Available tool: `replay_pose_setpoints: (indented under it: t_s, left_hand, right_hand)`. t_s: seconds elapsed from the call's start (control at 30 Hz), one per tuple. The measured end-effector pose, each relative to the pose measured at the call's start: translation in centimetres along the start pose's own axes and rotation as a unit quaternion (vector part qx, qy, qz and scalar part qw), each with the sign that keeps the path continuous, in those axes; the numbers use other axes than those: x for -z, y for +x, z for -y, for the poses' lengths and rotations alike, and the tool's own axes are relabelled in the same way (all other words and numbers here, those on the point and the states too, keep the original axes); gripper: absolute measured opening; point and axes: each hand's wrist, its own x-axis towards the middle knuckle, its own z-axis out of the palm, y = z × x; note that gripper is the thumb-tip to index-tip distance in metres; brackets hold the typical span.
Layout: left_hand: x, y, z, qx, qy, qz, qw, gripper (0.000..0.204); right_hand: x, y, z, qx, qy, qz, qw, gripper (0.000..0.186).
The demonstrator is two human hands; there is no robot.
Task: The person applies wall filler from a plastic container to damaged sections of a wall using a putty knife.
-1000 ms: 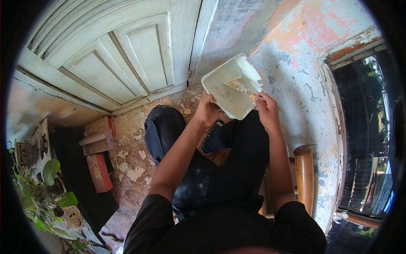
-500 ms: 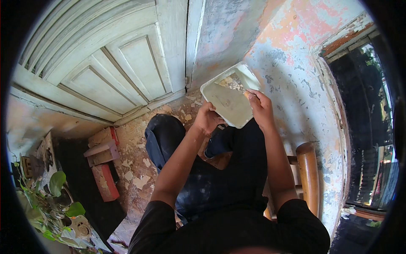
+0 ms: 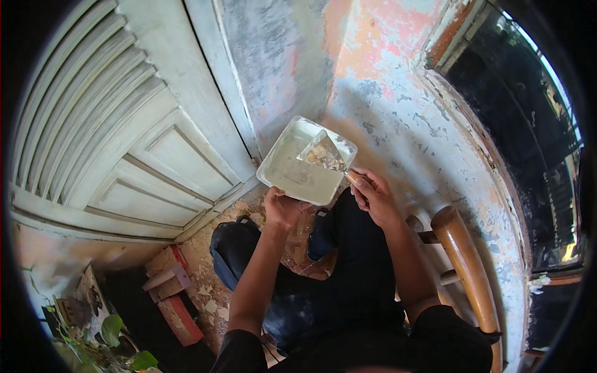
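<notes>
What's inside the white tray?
The white tray holds pale putty, and the putty knife blade rests in it, gripped by the right hand. What lies under the blade is hidden.

Floor (image 3: 214,292): patchy, flaking surface, cream and tan over darker ground, meeting the pale panelled door at its lower edge. Directly on it, lower left, a stack of reddish bricks or blocks (image 3: 174,298) (exact kind unclear), one lying flat, others leaning. Further left, green potted leaves (image 3: 124,345) at the rim. A rounded wooden ladder rail (image 3: 466,267) stands at right, its foot hidden.
</notes>
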Motion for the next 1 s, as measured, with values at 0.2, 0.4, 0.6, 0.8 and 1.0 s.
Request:
replay_pose_setpoints:
  t_s: [0.2,0.4,0.6,0.8,1.0]
  left_hand:
    - [1.7,3.0,0.8,0.005,-0.012,-0.011,1.000,0.069]
    - [5.8,4.4,1.9,0.005,-0.011,0.006,1.000,0.074]
    - [6.5,4.8,1.3,0.012,-0.007,-0.002,1.000,0.074]
    - [4.7,4.8,0.7,-0.009,-0.018,-0.012,1.000,0.072]
    - [5.7,4.7,0.8,-0.029,-0.050,-0.025,0.998,0.074]
  right_hand:
    - [0.4,1.5,-0.8,-0.011,-0.068,-0.009,0.998,0.030]
    - [-0.1,3.1,-2.9,0.062,-0.207,-0.070,0.974,0.032]
    - [-0.2,5.5,-3.4,0.165,-0.262,-0.074,0.948,0.030]
    - [2.4,10.4,-2.2,0.207,-0.263,-0.145,0.931,0.031]
    - [5.9,18.8,-1.3,0.099,-0.087,-0.148,0.980,0.034]
